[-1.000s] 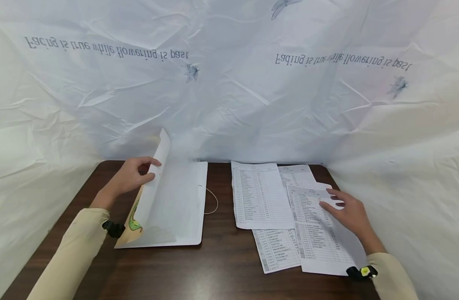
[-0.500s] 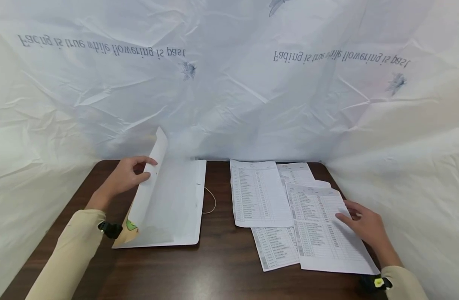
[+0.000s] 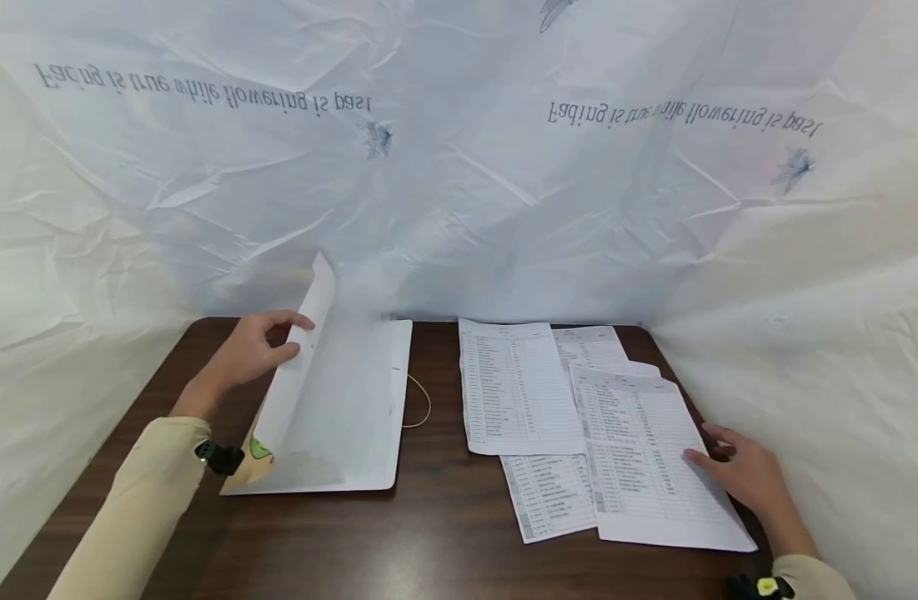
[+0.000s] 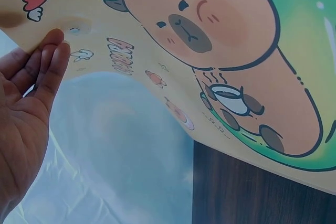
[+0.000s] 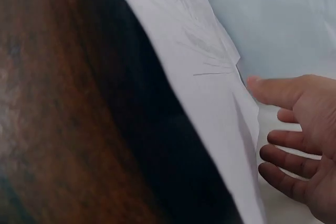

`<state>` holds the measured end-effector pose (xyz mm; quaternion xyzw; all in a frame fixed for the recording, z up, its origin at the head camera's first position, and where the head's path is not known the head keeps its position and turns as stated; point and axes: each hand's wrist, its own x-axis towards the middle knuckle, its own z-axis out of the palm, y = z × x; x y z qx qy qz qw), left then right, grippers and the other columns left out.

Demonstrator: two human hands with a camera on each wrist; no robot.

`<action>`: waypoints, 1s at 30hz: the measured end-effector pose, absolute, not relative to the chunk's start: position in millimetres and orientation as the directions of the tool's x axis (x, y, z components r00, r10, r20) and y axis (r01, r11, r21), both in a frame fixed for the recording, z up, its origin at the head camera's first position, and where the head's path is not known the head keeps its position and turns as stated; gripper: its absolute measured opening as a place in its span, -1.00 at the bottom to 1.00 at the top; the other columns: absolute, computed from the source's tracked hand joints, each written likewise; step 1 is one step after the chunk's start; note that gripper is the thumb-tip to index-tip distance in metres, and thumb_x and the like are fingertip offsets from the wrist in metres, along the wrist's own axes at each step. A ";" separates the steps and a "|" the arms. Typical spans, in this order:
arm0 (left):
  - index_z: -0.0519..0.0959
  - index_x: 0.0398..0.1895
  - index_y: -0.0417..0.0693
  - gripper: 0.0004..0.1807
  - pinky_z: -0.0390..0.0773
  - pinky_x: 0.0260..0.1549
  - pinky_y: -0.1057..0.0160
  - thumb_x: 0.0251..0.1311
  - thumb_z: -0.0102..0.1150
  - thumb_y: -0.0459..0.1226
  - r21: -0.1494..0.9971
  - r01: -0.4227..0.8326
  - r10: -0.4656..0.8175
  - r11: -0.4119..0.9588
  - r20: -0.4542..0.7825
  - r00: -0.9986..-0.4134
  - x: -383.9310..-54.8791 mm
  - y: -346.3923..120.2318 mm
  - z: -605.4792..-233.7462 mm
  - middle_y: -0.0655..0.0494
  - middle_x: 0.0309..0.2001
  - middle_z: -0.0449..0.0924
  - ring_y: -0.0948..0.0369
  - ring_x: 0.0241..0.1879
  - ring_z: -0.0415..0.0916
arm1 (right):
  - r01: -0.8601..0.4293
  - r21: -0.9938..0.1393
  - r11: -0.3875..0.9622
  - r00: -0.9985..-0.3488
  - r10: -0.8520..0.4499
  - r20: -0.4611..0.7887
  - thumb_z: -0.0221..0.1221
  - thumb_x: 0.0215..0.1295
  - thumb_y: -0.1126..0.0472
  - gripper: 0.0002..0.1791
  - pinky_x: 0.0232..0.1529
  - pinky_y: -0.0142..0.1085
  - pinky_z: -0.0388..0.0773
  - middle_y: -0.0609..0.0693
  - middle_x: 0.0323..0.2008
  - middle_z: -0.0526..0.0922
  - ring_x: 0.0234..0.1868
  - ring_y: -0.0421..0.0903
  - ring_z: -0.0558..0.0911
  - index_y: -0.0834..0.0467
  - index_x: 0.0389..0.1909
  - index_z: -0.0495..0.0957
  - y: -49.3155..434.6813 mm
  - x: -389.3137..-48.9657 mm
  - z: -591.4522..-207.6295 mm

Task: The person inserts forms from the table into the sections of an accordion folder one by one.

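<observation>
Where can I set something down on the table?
The table is bare along its near side, and between the half-open folder and printed sheets, except for a thin loop. It's crowded at right, where sheets overlap beside the right hand.

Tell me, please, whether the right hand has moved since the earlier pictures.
Yes: in the head view, the right hand has moved rightward and away from the far edge of the table.

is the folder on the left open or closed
Open: the left grip holds up the cover of the folder, baring its white inside.
</observation>
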<state>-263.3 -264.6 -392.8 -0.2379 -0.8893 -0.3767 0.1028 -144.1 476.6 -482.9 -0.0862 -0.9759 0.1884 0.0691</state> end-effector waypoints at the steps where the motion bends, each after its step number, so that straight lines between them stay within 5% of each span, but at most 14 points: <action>1: 0.66 0.03 -0.15 -0.69 0.46 -0.31 0.38 0.22 0.14 -0.43 0.622 0.498 0.344 0.604 0.360 -0.867 -263.4 -265.0 -393.0 -0.06 -0.03 0.66 0.21 -0.29 0.46 | 0.143 -0.381 0.913 -0.976 0.195 0.100 0.48 0.11 -0.08 -0.13 -0.20 0.13 0.59 0.51 0.08 0.56 -0.07 0.38 0.64 0.49 0.23 0.46 477.0 -143.8 -484.1; 17: 0.66 0.04 -0.19 -0.68 0.46 -0.33 0.39 0.22 0.14 -0.44 0.609 0.525 0.356 0.595 0.386 -0.851 -263.3 -266.0 -392.5 -0.08 -0.06 0.67 0.20 -0.30 0.44 | 0.167 -0.380 0.910 -0.980 0.195 0.037 0.49 0.08 -0.01 -0.10 -0.39 -0.22 0.48 0.43 -0.10 0.61 -0.24 0.15 0.61 0.55 0.24 0.40 474.8 -145.7 -484.6; 30: 0.66 0.03 -0.18 -0.67 0.45 -0.32 0.43 0.21 0.12 -0.44 0.608 0.520 0.345 0.601 0.390 -0.854 -263.6 -267.3 -392.3 -0.06 -0.07 0.67 0.20 -0.30 0.46 | 0.133 -0.393 0.910 -0.986 0.161 0.040 0.41 0.16 0.22 -0.32 -0.40 -0.22 0.49 0.23 -0.28 0.67 -0.28 0.07 0.62 0.59 0.16 0.42 484.0 -146.4 -482.7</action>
